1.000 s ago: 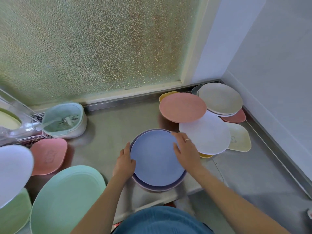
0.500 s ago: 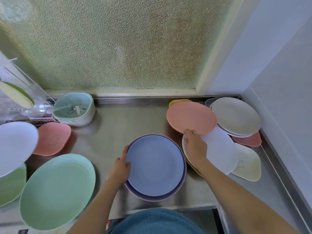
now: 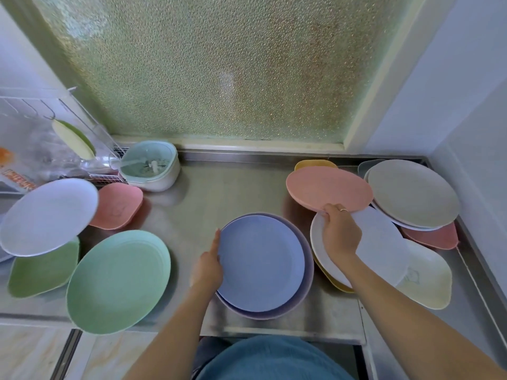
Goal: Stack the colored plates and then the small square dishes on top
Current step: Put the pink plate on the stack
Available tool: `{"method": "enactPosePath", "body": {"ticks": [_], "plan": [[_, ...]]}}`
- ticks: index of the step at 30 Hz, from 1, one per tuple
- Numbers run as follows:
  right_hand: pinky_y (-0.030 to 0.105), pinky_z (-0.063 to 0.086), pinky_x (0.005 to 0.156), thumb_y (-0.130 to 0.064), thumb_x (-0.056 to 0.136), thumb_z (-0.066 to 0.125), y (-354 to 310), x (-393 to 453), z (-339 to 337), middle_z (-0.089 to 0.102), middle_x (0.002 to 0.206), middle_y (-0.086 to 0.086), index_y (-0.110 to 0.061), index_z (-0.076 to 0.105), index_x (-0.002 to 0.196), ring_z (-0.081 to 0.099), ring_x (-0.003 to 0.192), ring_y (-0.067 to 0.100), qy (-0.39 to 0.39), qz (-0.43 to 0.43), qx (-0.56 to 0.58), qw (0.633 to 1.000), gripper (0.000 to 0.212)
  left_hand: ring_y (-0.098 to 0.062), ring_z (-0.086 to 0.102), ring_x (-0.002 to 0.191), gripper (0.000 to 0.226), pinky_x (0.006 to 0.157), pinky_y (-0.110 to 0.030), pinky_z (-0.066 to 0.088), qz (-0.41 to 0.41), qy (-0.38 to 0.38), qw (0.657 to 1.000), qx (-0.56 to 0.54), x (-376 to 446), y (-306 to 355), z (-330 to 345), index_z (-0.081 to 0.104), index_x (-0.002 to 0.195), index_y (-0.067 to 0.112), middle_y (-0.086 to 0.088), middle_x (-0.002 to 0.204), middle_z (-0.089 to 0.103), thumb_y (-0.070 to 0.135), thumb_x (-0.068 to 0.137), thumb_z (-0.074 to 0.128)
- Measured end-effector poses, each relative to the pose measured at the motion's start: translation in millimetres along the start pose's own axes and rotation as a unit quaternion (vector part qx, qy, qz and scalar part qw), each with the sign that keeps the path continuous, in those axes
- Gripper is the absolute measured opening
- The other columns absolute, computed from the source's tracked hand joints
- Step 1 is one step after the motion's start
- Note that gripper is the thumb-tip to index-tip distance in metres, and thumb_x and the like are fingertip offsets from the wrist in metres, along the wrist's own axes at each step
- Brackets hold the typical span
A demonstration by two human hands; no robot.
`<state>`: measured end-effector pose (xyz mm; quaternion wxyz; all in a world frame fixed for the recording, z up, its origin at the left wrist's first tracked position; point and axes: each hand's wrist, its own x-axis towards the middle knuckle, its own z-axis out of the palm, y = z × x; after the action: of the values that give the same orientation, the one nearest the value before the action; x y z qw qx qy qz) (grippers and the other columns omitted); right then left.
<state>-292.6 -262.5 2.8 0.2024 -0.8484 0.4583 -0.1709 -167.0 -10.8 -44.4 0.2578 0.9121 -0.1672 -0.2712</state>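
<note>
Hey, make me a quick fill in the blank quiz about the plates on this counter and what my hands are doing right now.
1. The right hand grips the near edge of the round ____ plate.
2. The left hand touches the rim of the ____ plate.
3. That plate sits on a ____ plate.
4. The big plate left of the stack is ____.

Missing words: pink; blue; purple; green

- The table (image 3: pixel 241 187) is brushed metal with a dull sheen.
- The blue plate (image 3: pixel 260 270) and pink plate (image 3: pixel 326 187) look like matt, faintly speckled plastic.
- The window pane (image 3: pixel 219 64) is rough pebbled glass.
</note>
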Motion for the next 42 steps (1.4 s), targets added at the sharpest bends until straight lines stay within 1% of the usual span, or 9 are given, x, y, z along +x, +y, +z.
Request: {"method": "enactPosePath", "body": {"ticks": [5, 13, 16, 21, 26, 29, 32, 35, 42], "plan": [[0.031, 0.050, 0.059, -0.007, 0.091, 0.055, -10.5, -14.6, -8.5, 0.068, 0.092, 0.007, -0.013, 0.066, 0.093, 0.062, 0.077, 0.024, 0.058, -0.100, -0.001, 0.993, 0.013, -0.027, 0.053, 0.080, 0.072, 0.076, -0.036, 0.043, -0.027, 0.014, 1.000, 0.006, 2.4, 4.7, -7.6, -0.001, 0.147, 0.039, -0.013, 0.095, 0.058, 0.006, 0.093, 0.031], [0.024, 0.034, 0.048, -0.009, 0.084, 0.056, -55.9, -48.5, 6.4, 0.068, 0.087, 0.000, -0.018, 0.069, 0.089, 0.061, 0.068, 0.022, 0.043, -0.180, 0.063, 0.981, 0.016, -0.035, 0.058, 0.093, 0.071, 0.077, -0.034, 0.040, -0.030, 0.016, 0.999, -0.007, 35.0, 8.0, -33.7, 0.000, 0.148, 0.039, -0.019, 0.113, 0.061, 0.007, 0.093, 0.031], [0.025, 0.046, 0.044, 0.000, 0.075, 0.071, -61.9, -64.2, 17.2, 0.071, 0.087, -0.001, -0.017, 0.070, 0.090, 0.065, 0.070, 0.020, 0.020, -0.218, 0.030, 0.975, 0.023, -0.038, 0.059, 0.099, 0.069, 0.087, -0.041, 0.044, -0.016, -0.005, 1.000, -0.018, 50.5, 11.9, -31.1, 0.002, 0.148, 0.039, -0.020, 0.114, 0.058, 0.009, 0.092, 0.031], [0.016, 0.054, 0.055, -0.001, 0.065, 0.082, -62.6, -92.9, 31.9, 0.073, 0.088, -0.005, -0.017, 0.073, 0.090, 0.069, 0.072, 0.012, -0.020, -0.219, 0.025, 0.975, 0.031, -0.042, 0.055, 0.105, 0.047, 0.096, -0.039, 0.041, 0.046, -0.044, 0.997, -0.047, 61.2, 14.2, -23.6, 0.043, 0.139, 0.018, -0.014, 0.105, 0.042, 0.015, 0.093, 0.032], [0.017, 0.049, 0.054, 0.006, 0.064, 0.078, -52.9, -117.6, 46.9, 0.071, 0.089, -0.004, -0.016, 0.073, 0.087, 0.066, 0.072, 0.013, -0.061, -0.199, 0.009, 0.978, 0.032, -0.034, 0.054, 0.116, 0.051, 0.097, -0.040, 0.043, 0.050, 0.008, 0.995, -0.090, 63.5, -0.5, -34.8, 0.030, 0.146, 0.028, -0.012, 0.131, 0.051, 0.017, 0.096, 0.036], [0.025, 0.056, 0.058, -0.002, 0.069, 0.077, -45.2, -127.5, 54.0, 0.069, 0.093, -0.002, -0.016, 0.073, 0.090, 0.066, 0.077, 0.016, -0.114, -0.183, -0.002, 0.977, 0.025, -0.029, 0.051, 0.122, 0.043, 0.101, -0.033, 0.038, 0.083, 0.011, 0.994, -0.076, 66.0, -5.7, -40.1, 0.042, 0.140, 0.024, -0.008, 0.139, 0.050, 0.020, 0.097, 0.035], [0.026, 0.056, 0.068, -0.018, 0.084, 0.063, -46.7, -128.3, 52.5, 0.067, 0.096, -0.004, -0.018, 0.070, 0.091, 0.063, 0.084, 0.012, -0.123, -0.161, 0.000, 0.979, 0.010, -0.028, 0.054, 0.117, 0.038, 0.093, -0.027, 0.037, 0.102, 0.030, 0.992, -0.073, 67.0, -2.3, -42.6, 0.053, 0.132, 0.019, -0.007, 0.133, 0.055, 0.018, 0.097, 0.039], [0.023, 0.052, 0.072, -0.031, 0.089, 0.043, -51.3, -128.0, 45.4, 0.065, 0.093, -0.009, -0.022, 0.068, 0.090, 0.059, 0.085, 0.009, -0.138, -0.167, -0.007, 0.976, 0.026, -0.027, 0.055, 0.116, 0.037, 0.092, -0.027, 0.039, 0.075, 0.047, 0.991, -0.104, 67.4, -0.2, -41.2, 0.057, 0.128, 0.019, -0.005, 0.129, 0.058, 0.021, 0.096, 0.039], [0.014, 0.038, 0.088, -0.031, 0.096, 0.046, -46.3, -119.0, 45.5, 0.059, 0.113, -0.008, -0.021, 0.064, 0.111, 0.052, 0.103, 0.005, -0.259, -0.152, 0.022, 0.953, 0.025, -0.031, 0.060, 0.084, 0.028, 0.070, -0.033, 0.046, 0.041, 0.052, 0.990, -0.122, 58.7, 12.3, -37.5, 0.059, 0.113, 0.022, -0.006, 0.095, 0.067, 0.022, 0.089, 0.043]]}}
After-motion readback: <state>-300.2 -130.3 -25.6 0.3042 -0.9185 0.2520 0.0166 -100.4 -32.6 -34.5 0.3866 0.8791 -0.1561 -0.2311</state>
